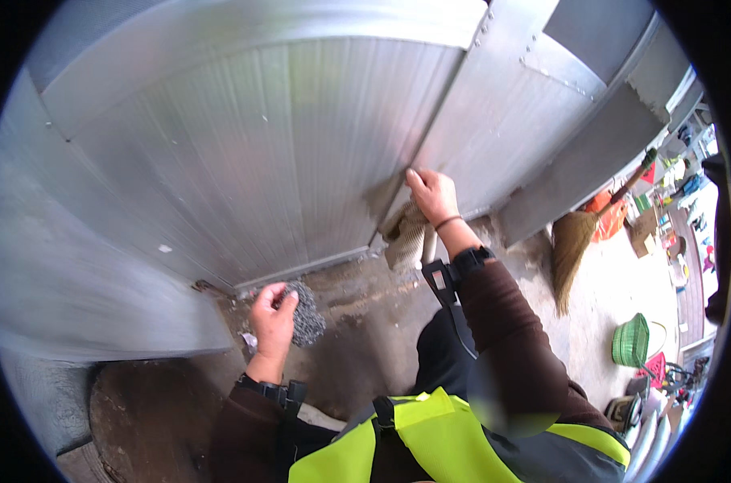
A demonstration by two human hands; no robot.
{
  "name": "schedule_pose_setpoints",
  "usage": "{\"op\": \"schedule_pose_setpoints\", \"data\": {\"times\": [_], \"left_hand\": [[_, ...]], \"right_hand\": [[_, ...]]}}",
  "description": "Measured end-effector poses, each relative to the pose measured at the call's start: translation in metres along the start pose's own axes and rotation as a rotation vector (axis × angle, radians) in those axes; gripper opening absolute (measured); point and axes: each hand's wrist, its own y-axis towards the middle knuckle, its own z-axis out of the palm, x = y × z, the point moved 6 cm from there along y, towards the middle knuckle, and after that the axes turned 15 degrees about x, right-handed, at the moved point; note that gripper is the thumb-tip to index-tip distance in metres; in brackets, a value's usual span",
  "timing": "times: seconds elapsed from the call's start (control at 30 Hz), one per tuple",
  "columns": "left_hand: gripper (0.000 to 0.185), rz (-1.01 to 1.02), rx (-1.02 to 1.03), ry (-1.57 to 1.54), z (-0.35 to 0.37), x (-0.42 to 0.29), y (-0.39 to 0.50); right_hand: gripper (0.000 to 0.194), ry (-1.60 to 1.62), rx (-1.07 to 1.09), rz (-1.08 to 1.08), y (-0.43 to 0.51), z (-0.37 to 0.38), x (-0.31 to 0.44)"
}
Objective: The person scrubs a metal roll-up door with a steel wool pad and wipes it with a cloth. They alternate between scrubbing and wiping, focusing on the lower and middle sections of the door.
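A grey metal scouring pad (308, 314) is pinched between the thumb and fingers of my left hand (273, 320), low near the foot of a ribbed metal panel (269, 157). My right hand (435, 196) grips a light, textured cloth (409, 244) that hangs below it, beside the panel's right edge seam. The cloth is partly hidden by the right hand and wrist. Dark wet-looking smudges show on the metal beside the right hand.
A straw broom (574, 244) leans at the right, near an orange plastic bag (610, 220). Farther right are a green basket (631, 344) and assorted goods. A smooth metal surface (130, 290) juts out at the left. The concrete floor (365, 338) has stains and bits of debris.
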Motion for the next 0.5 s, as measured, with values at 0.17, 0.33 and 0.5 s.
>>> {"op": "schedule_pose_setpoints", "data": {"times": [0.17,0.33,0.5], "left_hand": [[0.019,0.024,0.017,0.051,-0.001,0.000,0.002],[0.018,0.030,0.013,0.045,-0.003,-0.002,0.002],[0.020,0.018,0.008,0.091,-0.002,-0.008,0.002]], "right_hand": [[0.036,0.080,-0.026,0.116,-0.003,0.003,-0.012],[0.028,0.086,0.017,0.100,0.000,0.005,-0.018],[0.025,-0.058,-0.036,-0.010,0.000,0.001,-0.006]]}}
